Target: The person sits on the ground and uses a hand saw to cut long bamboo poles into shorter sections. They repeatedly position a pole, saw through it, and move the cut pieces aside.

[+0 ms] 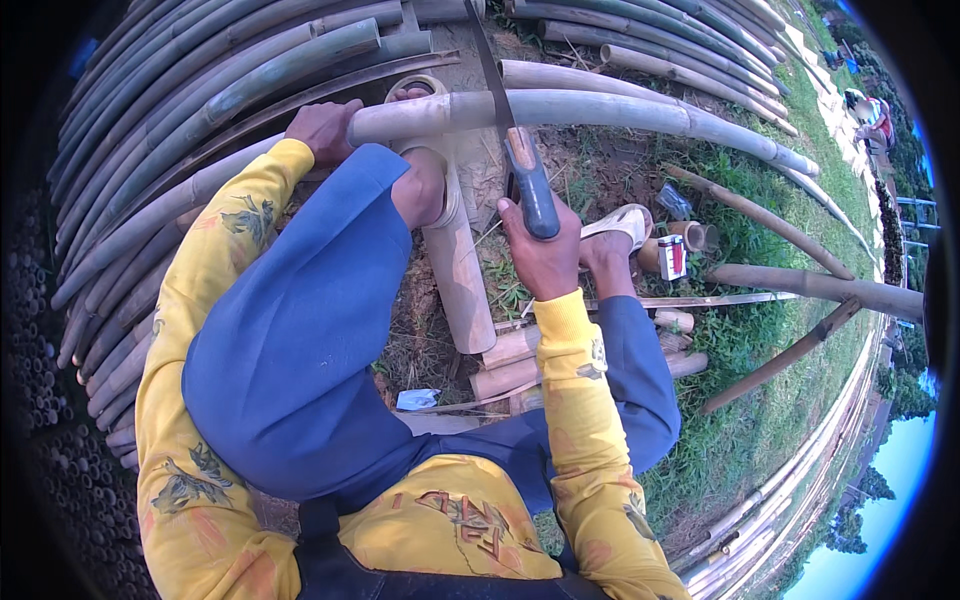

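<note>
A long pale bamboo pole (600,108) lies crosswise in front of me. My left hand (322,132) is closed around it, left of my raised knee; the fingertips are partly hidden. My right hand (543,245) grips a handsaw (538,192) by its dark handle, which has a wooden-coloured part. The saw's blade points away from me and crosses the pole, its teeth too small to make out. My left foot (420,190) is beside the pole, its toes showing beyond it. Under the pole, a thick bamboo piece (462,270) lies pointing toward me.
Stacked bamboo poles (280,75) fill the left and far side. Short bamboo pieces (510,348) lie between my legs. A red and white box (672,258) is near my right sandal (625,225). A propped bamboo frame (820,285) stands at right on grass. Another person (875,120) is far off.
</note>
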Demonstrator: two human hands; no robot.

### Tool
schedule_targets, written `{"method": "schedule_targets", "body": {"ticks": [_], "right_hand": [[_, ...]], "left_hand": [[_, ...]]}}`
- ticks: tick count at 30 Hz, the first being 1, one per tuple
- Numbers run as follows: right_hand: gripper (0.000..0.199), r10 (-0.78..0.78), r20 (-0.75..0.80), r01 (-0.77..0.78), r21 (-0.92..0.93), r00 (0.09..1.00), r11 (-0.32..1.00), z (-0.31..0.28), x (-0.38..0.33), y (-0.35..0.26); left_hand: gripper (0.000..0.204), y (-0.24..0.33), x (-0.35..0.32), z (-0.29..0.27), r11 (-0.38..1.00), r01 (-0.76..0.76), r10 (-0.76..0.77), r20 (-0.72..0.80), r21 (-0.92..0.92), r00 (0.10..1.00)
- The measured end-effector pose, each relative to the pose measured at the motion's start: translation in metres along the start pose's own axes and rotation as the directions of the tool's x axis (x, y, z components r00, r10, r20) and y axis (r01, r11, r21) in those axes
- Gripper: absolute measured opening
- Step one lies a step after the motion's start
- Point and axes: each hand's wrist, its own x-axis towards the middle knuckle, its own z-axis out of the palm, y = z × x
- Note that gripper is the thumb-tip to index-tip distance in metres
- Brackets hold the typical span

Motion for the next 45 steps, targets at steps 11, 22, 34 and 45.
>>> {"method": "schedule_targets", "body": {"ticks": [11, 22, 34, 45], "right_hand": [[0.016, -0.009, -0.026, 0.008, -0.023, 1.000, 1.000, -0.005, -0.019, -0.007], [0.024, -0.055, -0.046, 0.043, -0.220, 0.997, 0.975, -0.017, -0.171, 0.019], [0.031, -0.027, -0.045, 0.026, -0.026, 0.999, 0.999, -0.005, -0.110, 0.042], [0.022, -0.127, -0.032, 0.126, -0.023, 0.991, 0.992, 0.010, 0.049, -0.026]], "left_hand": [[0.058, -0.009, -0.013, 0.009, 0.995, -0.102, 0.102, -0.134, 0.004, 0.986], [0.056, -0.017, -0.014, 0.012, 0.999, -0.048, 0.046, -0.106, -0.018, 0.993], [0.057, -0.037, -0.012, 0.024, 0.998, -0.008, 0.018, -0.173, 0.060, 0.985], [0.062, -0.018, -0.008, 0.006, 0.998, -0.056, 0.058, -0.109, 0.025, 0.992]]}}
